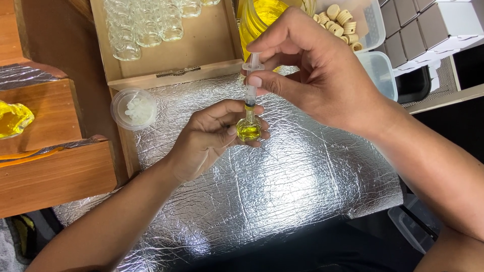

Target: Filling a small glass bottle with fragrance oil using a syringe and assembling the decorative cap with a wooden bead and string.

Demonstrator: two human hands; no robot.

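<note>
Foil-covered table; left hand pinching small bottle, right hand gripping syringe above; wooden box far left.

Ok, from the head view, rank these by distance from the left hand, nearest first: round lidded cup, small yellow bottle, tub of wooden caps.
1. Small yellow bottle: held in the left hand.
2. Round lidded cup: on the foil to the left.
3. Tub of wooden caps: top right, behind the right hand.
</note>
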